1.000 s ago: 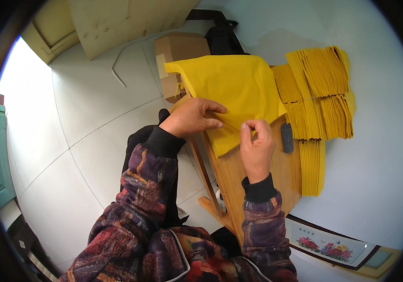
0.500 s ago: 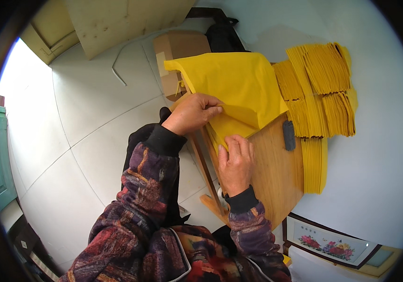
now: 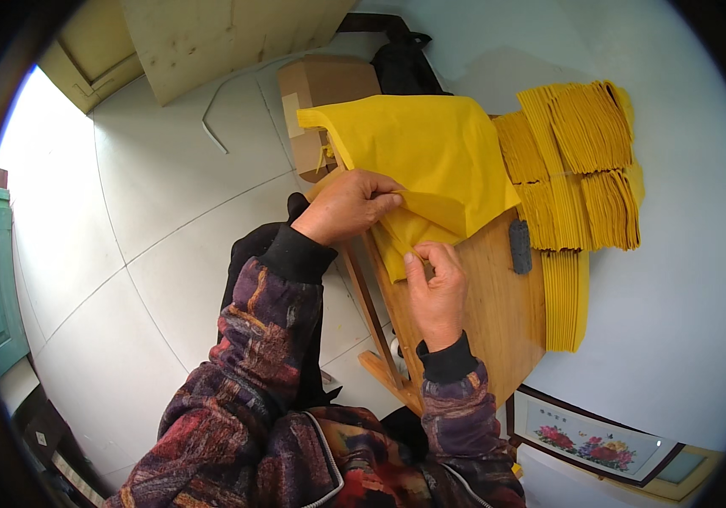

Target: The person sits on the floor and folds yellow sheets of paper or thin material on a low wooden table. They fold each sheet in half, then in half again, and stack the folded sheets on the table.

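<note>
A yellow cloth (image 3: 422,144), which looks like thin felt or non-woven fabric, is spread over the far end of a wooden table (image 3: 490,313). Its left part hangs over the table's edge. My left hand (image 3: 348,206) is closed on the near edge of the upper layer, thumb against fingers, and lifts it into a fold. Lower and to the right, my right hand (image 3: 437,296) pinches the near corner of the layer beneath between thumb and fingertips. Whether the two layers are joined is hidden under the fold.
Folded yellow cloth pieces (image 3: 583,127) are stacked in bundles at the table's right side, by the wall. A dark grey block (image 3: 520,246) lies beside them. Beyond the table stand a cardboard box (image 3: 329,80) and a black bag (image 3: 405,68). A framed flower picture (image 3: 587,440) is at lower right.
My right hand has shifted slightly right and its fingers have closed on the cloth's near corner. My left hand keeps its pinch in nearly the same place.
</note>
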### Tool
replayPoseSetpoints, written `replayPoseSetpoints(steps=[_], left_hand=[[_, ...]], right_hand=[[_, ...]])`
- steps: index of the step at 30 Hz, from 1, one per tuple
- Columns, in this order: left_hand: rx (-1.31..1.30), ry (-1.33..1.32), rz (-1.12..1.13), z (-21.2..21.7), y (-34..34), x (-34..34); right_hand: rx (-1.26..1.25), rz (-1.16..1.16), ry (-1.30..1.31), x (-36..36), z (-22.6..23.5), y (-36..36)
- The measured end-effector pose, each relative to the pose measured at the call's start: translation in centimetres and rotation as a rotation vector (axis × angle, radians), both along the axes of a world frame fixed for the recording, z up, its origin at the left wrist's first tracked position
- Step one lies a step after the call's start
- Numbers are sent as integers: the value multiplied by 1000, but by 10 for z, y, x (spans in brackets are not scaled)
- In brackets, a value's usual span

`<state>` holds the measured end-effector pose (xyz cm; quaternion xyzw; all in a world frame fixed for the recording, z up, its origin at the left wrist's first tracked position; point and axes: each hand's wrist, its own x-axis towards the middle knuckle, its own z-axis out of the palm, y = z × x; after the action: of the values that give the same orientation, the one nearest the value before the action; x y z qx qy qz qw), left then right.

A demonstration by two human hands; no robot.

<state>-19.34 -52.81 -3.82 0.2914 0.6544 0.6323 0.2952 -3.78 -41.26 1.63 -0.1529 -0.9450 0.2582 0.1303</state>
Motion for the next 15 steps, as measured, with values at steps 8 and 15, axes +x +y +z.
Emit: replayPoseSetpoints(steps=[8, 15], left_hand=[[-21, -10, 2, -1, 1, 1], [-9, 40, -8, -1, -1, 0]], right_hand=[[-50, -10, -22, -1, 5, 4], [-66, -22, -45, -7, 13, 7]])
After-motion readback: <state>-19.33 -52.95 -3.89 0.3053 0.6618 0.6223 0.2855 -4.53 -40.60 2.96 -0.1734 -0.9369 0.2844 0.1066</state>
